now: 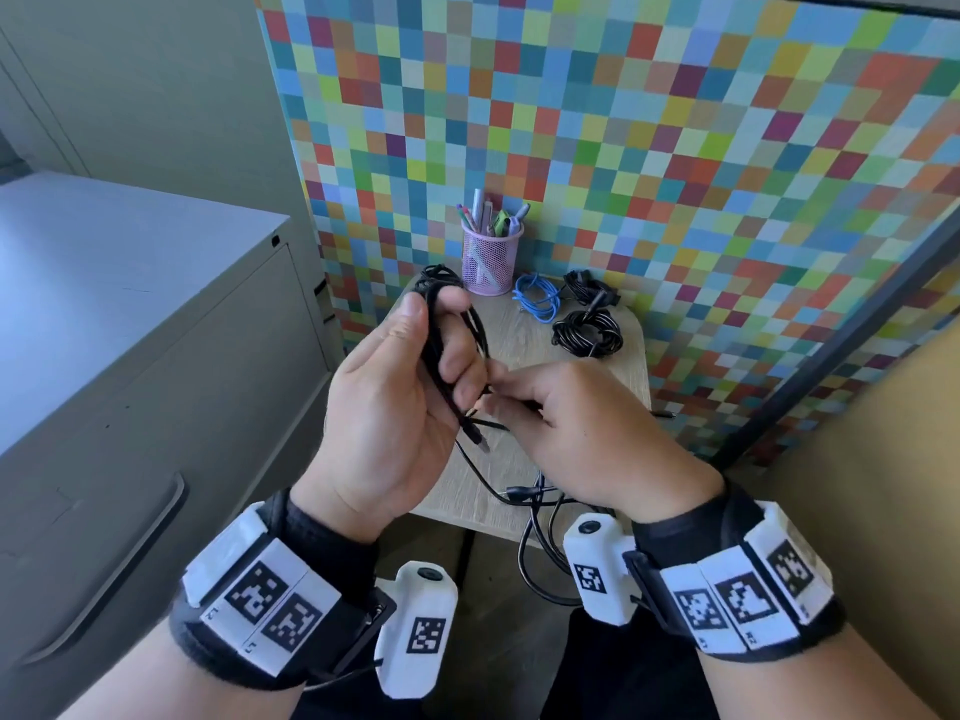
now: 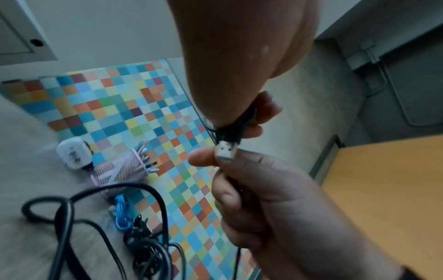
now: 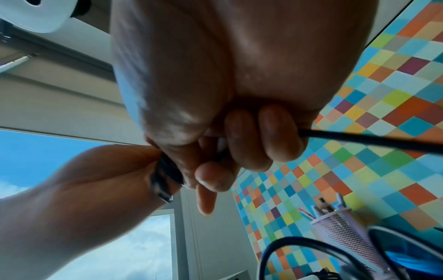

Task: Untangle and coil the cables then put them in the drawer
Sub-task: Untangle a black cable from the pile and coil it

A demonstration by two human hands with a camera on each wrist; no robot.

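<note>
My left hand [image 1: 441, 350] is raised over the small wooden table [image 1: 519, 340] and grips a black cable [image 1: 434, 330] wound in loops round its fingers. The cable's USB plug [image 1: 480, 443] sticks out below the palm and shows close up as the silver USB plug [image 2: 225, 152] in the left wrist view. My right hand [image 1: 501, 400] touches the left hand and pinches a strand of the same cable; its fingers [image 3: 261, 132] curl round the strand [image 3: 359, 138]. At the left stands a grey cabinet whose drawer [image 1: 156, 407] is shut.
A blue coiled cable [image 1: 537, 301] and two black coils [image 1: 587, 332] [image 1: 589, 288] lie at the table's back right, beside a pink mesh pen cup [image 1: 491, 257]. Loose black cable [image 1: 530, 498] trails off the front edge. A checkered panel backs the table. The drawer handle [image 1: 104, 574] is low left.
</note>
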